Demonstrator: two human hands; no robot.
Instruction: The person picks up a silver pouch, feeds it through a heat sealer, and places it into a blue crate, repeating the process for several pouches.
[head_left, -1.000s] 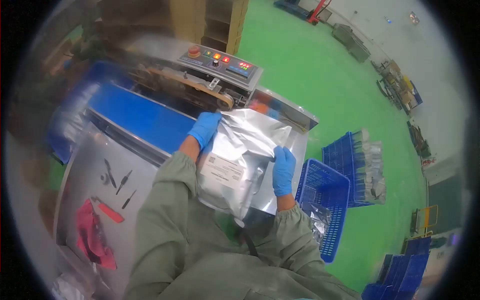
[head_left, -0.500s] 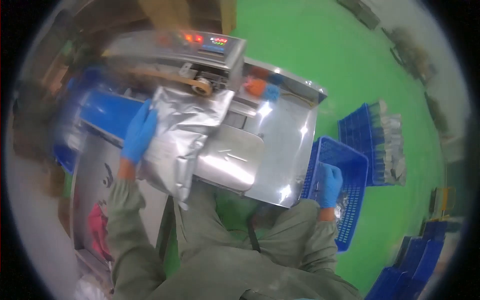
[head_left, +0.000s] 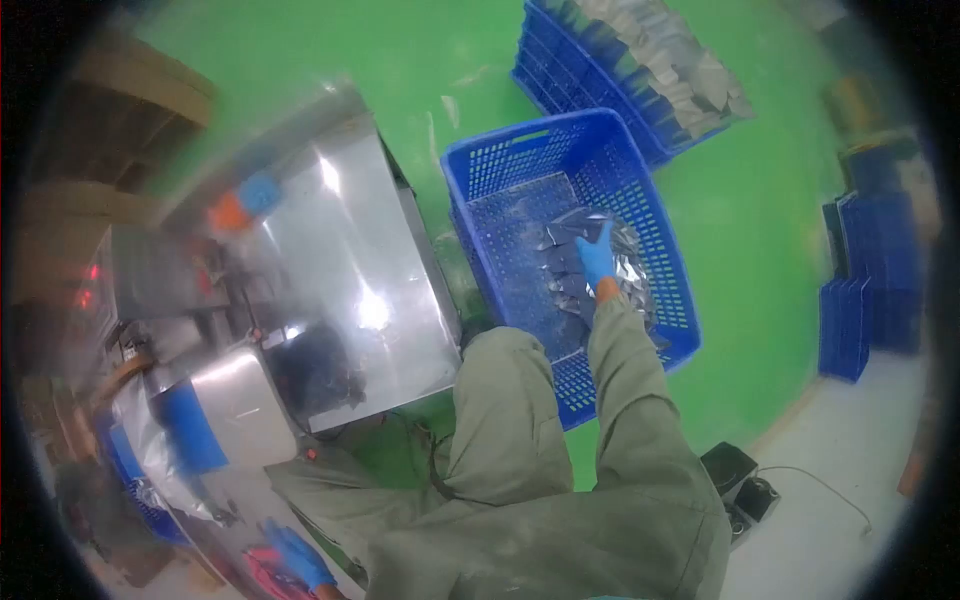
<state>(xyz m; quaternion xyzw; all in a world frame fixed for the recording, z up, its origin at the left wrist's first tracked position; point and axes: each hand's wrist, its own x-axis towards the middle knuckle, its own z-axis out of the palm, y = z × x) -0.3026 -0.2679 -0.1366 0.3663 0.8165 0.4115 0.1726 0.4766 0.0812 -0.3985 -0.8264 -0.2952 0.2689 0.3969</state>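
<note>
My right hand point(head_left: 597, 258), in a blue glove, reaches into a blue perforated basket point(head_left: 468, 215). It rests on a pile of silver foil pouches point(head_left: 630, 275), thumb and fingers apart; some fingertips are hard to make out against the foil. At the lower left, my gloved left hand point(head_left: 297, 556) lies with fingers stretched out, beside or touching a pink cloth point(head_left: 265, 575). A silver foil bag point(head_left: 155, 440) is at the sealing machine point(head_left: 150, 275), away from both hands.
A steel table point(head_left: 350, 270) extends from the machine, with orange and blue items point(head_left: 245, 203) near its far edge. Another blue crate point(head_left: 565, 70) holds upright silver bags. Blue crates point(head_left: 875, 265) stand at the right, and black devices point(head_left: 740, 485) sit on the floor.
The view has swung right. My left hand has left the foil bag and moved down toward the pink cloth. My right hand has reached farther into the basket, its fingers now spread.
</note>
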